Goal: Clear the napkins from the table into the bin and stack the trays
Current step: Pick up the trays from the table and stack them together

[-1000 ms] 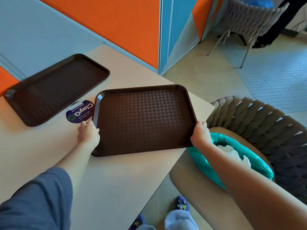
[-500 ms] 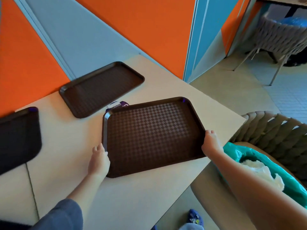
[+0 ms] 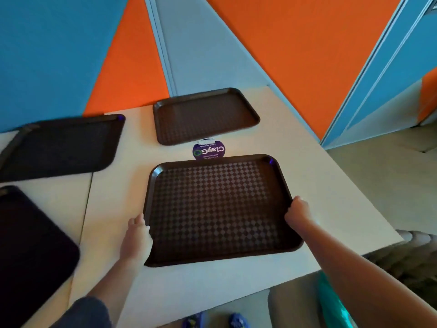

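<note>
The person holds the nearest brown tray (image 3: 217, 207) by its two short sides: the left hand (image 3: 137, 235) is curled against the left rim, the right hand (image 3: 298, 211) is closed over the right rim. The tray lies on, or just above, the pale table (image 3: 314, 185); which of the two cannot be told.

No napkins show on the table, so the clearing step looks done and the stacking step is in hand. The next move likely calls for lifting this tray level and setting it squarely into another, rims aligned.

Three more trays wait, all empty: the far tray (image 3: 204, 116) just beyond a round purple sticker (image 3: 208, 151), the left tray (image 3: 63, 145), and a dark tray (image 3: 30, 252) at the near left. Of the bin, only a strip of teal liner (image 3: 331, 301) shows at lower right; its contents are hidden.
</note>
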### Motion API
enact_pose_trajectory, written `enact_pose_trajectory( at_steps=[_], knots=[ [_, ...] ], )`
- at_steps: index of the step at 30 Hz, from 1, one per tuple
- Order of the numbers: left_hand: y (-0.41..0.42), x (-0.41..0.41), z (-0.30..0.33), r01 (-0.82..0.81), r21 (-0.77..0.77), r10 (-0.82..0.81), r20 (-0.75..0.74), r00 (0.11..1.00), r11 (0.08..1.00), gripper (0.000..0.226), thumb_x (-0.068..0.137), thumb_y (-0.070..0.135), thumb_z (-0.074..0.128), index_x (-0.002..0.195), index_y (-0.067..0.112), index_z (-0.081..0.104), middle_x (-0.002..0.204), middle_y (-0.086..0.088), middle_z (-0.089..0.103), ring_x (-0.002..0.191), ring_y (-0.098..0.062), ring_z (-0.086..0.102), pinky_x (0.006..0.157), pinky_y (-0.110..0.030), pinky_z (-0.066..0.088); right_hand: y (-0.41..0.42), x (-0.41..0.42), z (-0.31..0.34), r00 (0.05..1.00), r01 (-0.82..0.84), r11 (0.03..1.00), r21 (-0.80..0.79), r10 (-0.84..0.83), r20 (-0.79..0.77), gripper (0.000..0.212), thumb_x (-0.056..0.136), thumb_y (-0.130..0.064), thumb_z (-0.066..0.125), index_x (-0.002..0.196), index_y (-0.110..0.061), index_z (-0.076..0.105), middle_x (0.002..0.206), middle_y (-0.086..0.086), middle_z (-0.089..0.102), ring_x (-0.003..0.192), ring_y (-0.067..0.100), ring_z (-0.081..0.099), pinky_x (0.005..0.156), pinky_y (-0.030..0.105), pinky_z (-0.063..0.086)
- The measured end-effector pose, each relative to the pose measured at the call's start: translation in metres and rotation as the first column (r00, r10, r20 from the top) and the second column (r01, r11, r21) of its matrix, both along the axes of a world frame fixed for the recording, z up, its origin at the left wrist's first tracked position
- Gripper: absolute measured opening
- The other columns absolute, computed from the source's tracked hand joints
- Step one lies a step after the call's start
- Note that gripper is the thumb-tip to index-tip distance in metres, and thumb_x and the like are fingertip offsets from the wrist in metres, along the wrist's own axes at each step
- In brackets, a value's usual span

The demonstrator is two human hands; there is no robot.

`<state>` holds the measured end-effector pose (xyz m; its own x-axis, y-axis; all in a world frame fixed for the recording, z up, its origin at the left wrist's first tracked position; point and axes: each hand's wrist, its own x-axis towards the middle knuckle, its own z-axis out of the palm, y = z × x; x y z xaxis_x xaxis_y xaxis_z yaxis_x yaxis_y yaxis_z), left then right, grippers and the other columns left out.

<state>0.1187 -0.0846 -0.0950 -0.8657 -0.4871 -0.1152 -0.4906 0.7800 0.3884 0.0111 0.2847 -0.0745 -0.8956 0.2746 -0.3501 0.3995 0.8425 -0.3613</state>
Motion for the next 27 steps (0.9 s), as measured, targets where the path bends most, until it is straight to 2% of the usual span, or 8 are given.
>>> enact_pose_trajectory(
  at_steps=[4,11,18,24,27],
  knots=[
    [0.013,0.037,0.002,-0.091,0.043,0.092,-0.027,0.995,0.995,0.045,0.088,-0.005,0.049,0.132,-0.001,0.041,0.119,-0.024,0.048,0.101,-0.038,0.058,0.079,-0.042,0.047,-0.007,-0.007,0.001,0.993,-0.105,0.992,0.066,0.101,0.054,0.031,0.082,-0.008,0.053,0.112,0.001,0.048,0.113,0.02,0.058,0.107,0.038,0.057,0.086,0.041,0.049],
    [0.013,0.083,-0.003,-0.248,0.051,0.249,-0.004,0.969,0.967,0.045,0.088,-0.002,0.049,0.132,0.003,0.041,0.115,-0.019,0.049,0.094,-0.032,0.06,0.078,-0.041,0.051,-0.03,-0.006,0.0,0.969,-0.239,0.965,0.106,0.23,0.087,0.032,0.084,-0.01,0.05,0.114,-0.001,0.046,0.115,0.019,0.059,0.108,0.035,0.059,0.087,0.04,0.049],
    [0.008,0.092,0.005,-0.255,0.078,0.254,0.024,0.967,0.964,0.046,0.088,-0.001,0.047,0.133,0.009,0.038,0.119,-0.012,0.046,0.104,-0.025,0.058,0.083,-0.039,0.051,-0.043,-0.006,0.006,0.928,-0.365,0.892,0.267,0.326,0.179,0.041,0.084,-0.016,0.049,0.123,-0.004,0.05,0.119,0.011,0.06,0.107,0.029,0.061,0.084,0.037,0.05],
    [0.002,0.088,0.006,-0.249,0.062,0.247,0.037,0.968,0.966,0.052,0.09,0.002,0.048,0.14,0.009,0.032,0.127,-0.013,0.046,0.106,-0.025,0.057,0.088,-0.036,0.05,-0.049,-0.006,0.007,0.918,-0.389,0.87,0.301,0.341,0.202,0.037,0.084,-0.013,0.05,0.12,-0.007,0.056,0.117,0.008,0.061,0.105,0.026,0.062,0.08,0.035,0.051],
    [0.0,0.083,0.009,-0.269,0.114,0.267,0.036,0.963,0.956,0.051,0.091,0.001,0.047,0.14,0.008,0.033,0.13,-0.013,0.043,0.113,-0.027,0.053,0.09,-0.036,0.046,-0.053,-0.005,0.009,0.916,-0.394,0.865,0.309,0.341,0.213,0.035,0.084,-0.012,0.05,0.119,-0.007,0.056,0.117,0.008,0.061,0.105,0.026,0.061,0.079,0.035,0.051]
  ],
)
